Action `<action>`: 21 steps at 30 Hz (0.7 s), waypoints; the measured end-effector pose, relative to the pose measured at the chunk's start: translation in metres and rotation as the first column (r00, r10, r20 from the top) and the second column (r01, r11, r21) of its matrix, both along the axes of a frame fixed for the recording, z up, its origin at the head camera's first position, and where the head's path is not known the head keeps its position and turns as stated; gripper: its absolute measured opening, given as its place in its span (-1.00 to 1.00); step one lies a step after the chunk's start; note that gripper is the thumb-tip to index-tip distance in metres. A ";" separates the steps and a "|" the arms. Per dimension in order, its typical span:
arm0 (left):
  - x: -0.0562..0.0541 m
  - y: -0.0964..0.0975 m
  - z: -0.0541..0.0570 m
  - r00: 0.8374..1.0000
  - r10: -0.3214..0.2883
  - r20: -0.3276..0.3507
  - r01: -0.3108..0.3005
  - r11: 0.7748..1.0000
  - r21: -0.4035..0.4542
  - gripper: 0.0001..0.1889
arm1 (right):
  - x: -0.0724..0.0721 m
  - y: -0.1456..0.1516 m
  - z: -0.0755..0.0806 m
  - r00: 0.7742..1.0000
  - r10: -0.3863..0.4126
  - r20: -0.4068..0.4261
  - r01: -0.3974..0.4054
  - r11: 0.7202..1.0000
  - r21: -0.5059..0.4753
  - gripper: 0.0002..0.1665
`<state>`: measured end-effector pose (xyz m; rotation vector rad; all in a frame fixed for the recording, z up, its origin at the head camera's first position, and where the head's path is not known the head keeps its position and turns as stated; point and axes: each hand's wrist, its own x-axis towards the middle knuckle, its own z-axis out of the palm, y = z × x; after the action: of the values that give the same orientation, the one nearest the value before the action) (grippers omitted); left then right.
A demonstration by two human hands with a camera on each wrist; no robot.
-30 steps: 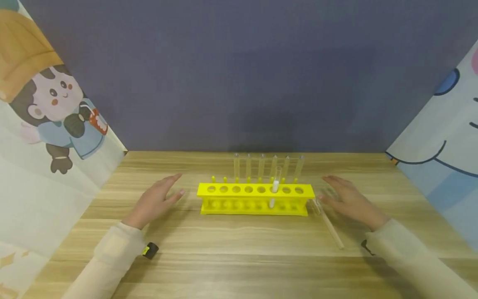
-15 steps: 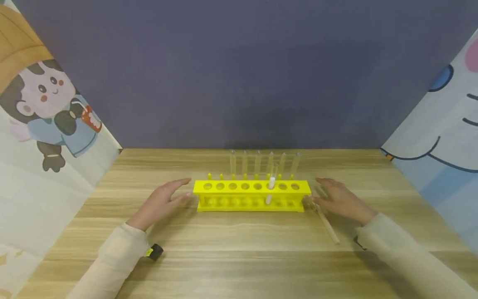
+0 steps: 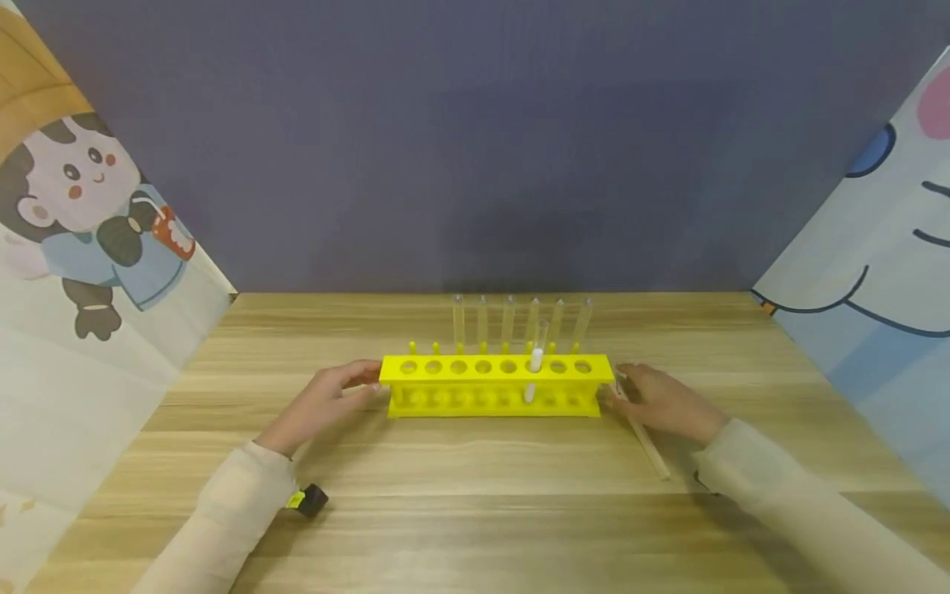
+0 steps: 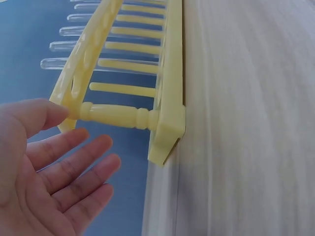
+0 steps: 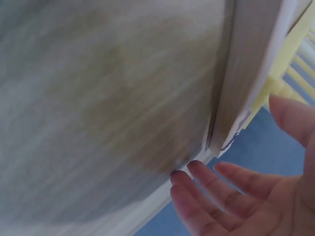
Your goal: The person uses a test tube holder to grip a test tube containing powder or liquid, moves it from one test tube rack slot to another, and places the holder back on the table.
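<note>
A yellow test tube rack [image 3: 496, 379] stands on the wooden table between the hands. One clear test tube [image 3: 536, 360], with white contents, sits upright in a hole right of the middle. Several clear tubes [image 3: 508, 323] hang upside down on the pegs at the back. My left hand [image 3: 321, 404] is at the rack's left end; in the left wrist view its thumb [image 4: 42, 115] meets the top plate's end, the other fingers loosely extended. My right hand [image 3: 664, 402] is at the right end with fingers extended, over a pale wooden stick [image 3: 650, 450] with metal wire at its far end.
A dark blue-grey panel [image 3: 490, 148] rises behind the table [image 3: 445, 511]. Cartoon-printed sheets flank it on the left [image 3: 96, 206] and right [image 3: 905, 313]. A small black device [image 3: 312, 500] is at the left cuff.
Both hands have moved inward, from a gap on each side to the ends of the rack. The whole scene has shifted slightly left and up in the head view.
</note>
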<state>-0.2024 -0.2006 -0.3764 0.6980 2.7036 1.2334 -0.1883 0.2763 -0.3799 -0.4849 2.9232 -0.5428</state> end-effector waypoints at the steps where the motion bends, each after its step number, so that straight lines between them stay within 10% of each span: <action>1: 0.000 0.001 0.000 1.000 0.001 0.001 -0.001 1.000 -0.001 -0.56 | -0.001 0.000 0.000 1.000 0.002 -0.004 -0.002 1.000 -0.002 -0.27; 8: -0.005 0.008 -0.005 0.999 -0.022 0.045 0.021 0.999 0.033 -0.66 | -0.005 -0.002 -0.002 1.000 0.001 0.015 -0.001 0.999 -0.035 -0.62; 21: -0.018 0.019 -0.017 0.996 0.019 0.092 -0.024 0.999 0.047 -0.71 | -0.006 -0.005 -0.005 0.992 -0.010 0.127 0.009 1.000 0.004 -0.67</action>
<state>-0.2209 -0.1817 -0.3935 0.6032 2.6226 1.3058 -0.1939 0.2710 -0.3853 -0.4201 2.8065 -0.5485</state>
